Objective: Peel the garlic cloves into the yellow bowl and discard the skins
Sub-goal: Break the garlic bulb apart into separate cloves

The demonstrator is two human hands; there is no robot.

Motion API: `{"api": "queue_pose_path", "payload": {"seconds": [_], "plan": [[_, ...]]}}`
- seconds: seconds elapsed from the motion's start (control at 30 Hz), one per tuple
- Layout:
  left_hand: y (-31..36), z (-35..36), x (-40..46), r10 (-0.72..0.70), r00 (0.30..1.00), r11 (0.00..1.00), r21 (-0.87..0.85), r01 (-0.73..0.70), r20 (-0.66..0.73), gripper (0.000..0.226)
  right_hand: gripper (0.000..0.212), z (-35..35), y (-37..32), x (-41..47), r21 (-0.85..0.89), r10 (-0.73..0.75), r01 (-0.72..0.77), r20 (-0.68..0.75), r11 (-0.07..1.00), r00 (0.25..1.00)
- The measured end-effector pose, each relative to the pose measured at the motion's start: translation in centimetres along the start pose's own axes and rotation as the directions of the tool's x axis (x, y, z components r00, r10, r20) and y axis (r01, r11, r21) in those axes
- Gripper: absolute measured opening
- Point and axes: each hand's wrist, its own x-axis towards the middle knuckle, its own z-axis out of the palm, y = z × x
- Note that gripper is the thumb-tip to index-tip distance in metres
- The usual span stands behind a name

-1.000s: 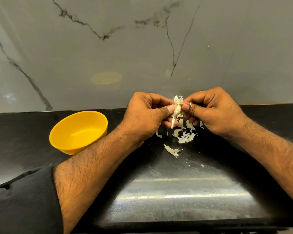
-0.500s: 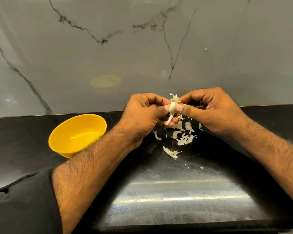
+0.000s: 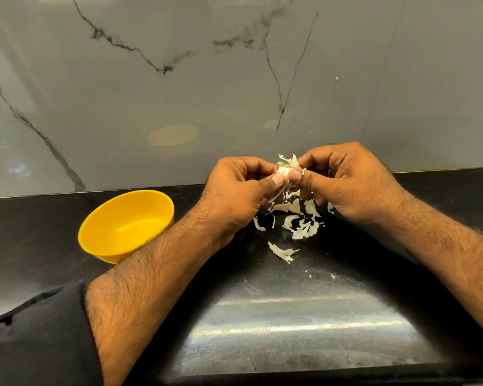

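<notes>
Both hands up over the black desk (image 3: 67,227), meeting at 1 garlic clove (image 3: 285,171). Left hand (image 3: 234,195) has its fingers curled, thumb pressed on the clove's left side. Right hand (image 3: 349,185) mirrors it: fingers curled, thumb pressed on the clove's right side. The 2 thumbnails sit almost touching each other. So the clove is pinched between both hands, held above the desk, not resting on it.

Clove is partly skinned: papery white skin flares up from its top end and thin strips hang down below the thumbs. How much bare clove is exposed I cannot tell, the thumbs cover most of it.

Loose garlic skins (image 3: 301,225) lie scattered on the desk right under the hands, several curled white flakes in a cluster. 1 larger flake (image 3: 281,251) lies apart from the cluster, nearer the camera, with a few tiny crumbs beyond that.

Yellow bowl (image 3: 126,201) stands upright on the desk to the left of the hands, just beside the left forearm, which covers part of its near rim. What can be seen of its inside shows no clove.

Black sleeve (image 3: 37,338) pushed up on the left arm, bottom left. Grey marbled wall (image 3: 179,79) with dark veins behind the desk.
</notes>
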Motion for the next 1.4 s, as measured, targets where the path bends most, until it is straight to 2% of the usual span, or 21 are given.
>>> {"api": "queue_pose_path", "payload": {"seconds": [0.07,0.2,0.4,0.6,0.73,0.8,0.87,0.93,1.0,1.13,1.2,1.3,1.4], "plan": [[-0.1,0.2,-0.1,0.018,1.000,1.000,0.011,-0.018,-0.008,0.012,0.026,0.0,0.1,0.1,-0.015,0.002,-0.002,0.014,1.000,1.000],[-0.5,0.6,-0.3,0.063,0.998,0.997,0.043,-0.063,-0.008,0.012,0.011,0.0,0.7,0.3,0.046,0.011,-0.011,0.007,0.999,1.000],[-0.2,0.6,-0.7,0.067,0.998,0.998,0.011,-0.067,0.016,0.012,0.015,-0.1,0.7,0.2,0.107,0.048,-0.044,-0.034,0.993,0.998],[0.2,0.4,-0.5,0.052,0.999,0.997,0.055,-0.051,-0.011,0.007,0.014,-0.2,0.2,0.2,-0.137,-0.022,0.019,-0.015,0.990,1.000],[0.1,0.4,-0.1,0.084,0.996,0.990,0.119,-0.080,-0.034,0.007,0.011,-0.5,0.1,0.1,-0.155,-0.051,0.042,-0.051,0.987,0.997],[0.0,0.2,0.0,0.079,0.996,0.991,0.115,-0.075,-0.036,0.006,0.008,-0.6,0.3,0.1,-0.103,-0.037,0.030,-0.063,0.994,0.997],[0.0,0.0,0.1,0.053,0.998,0.997,0.063,-0.050,-0.039,0.007,0.008,-0.7,0.5,0.2,0.028,0.011,-0.009,-0.061,1.000,0.998],[0.0,-0.2,0.1,0.034,0.999,0.999,0.012,-0.034,-0.026,0.009,0.016,-0.8,0.7,0.3,0.135,0.038,-0.033,-0.035,0.990,0.999],[0.2,-0.3,0.0,0.025,1.000,1.000,-0.013,-0.025,-0.010,0.010,0.022,-0.8,0.7,0.4,0.160,0.027,-0.027,0.000,0.987,1.000],[0.3,-0.1,-0.2,0.018,1.000,0.999,-0.035,-0.017,0.021,0.010,0.024,-1.0,0.8,0.3,0.052,0.039,-0.041,0.036,0.998,0.999],[0.3,0.0,-0.3,0.016,0.999,1.000,-0.019,-0.015,0.036,0.009,0.017,-1.0,0.6,0.2,0.037,0.043,-0.043,0.008,0.998,0.999],[0.4,0.2,-0.4,0.040,0.998,0.999,0.002,-0.040,0.056,0.007,0.023,-0.7,0.3,0.1,0.013,0.023,-0.023,-0.031,1.000,0.999],[0.3,0.4,-0.5,0.063,0.996,0.998,0.012,-0.064,0.063,0.027,0.015,-0.3,0.3,0.1,-0.012,0.020,-0.021,-0.048,1.000,0.999]]}}
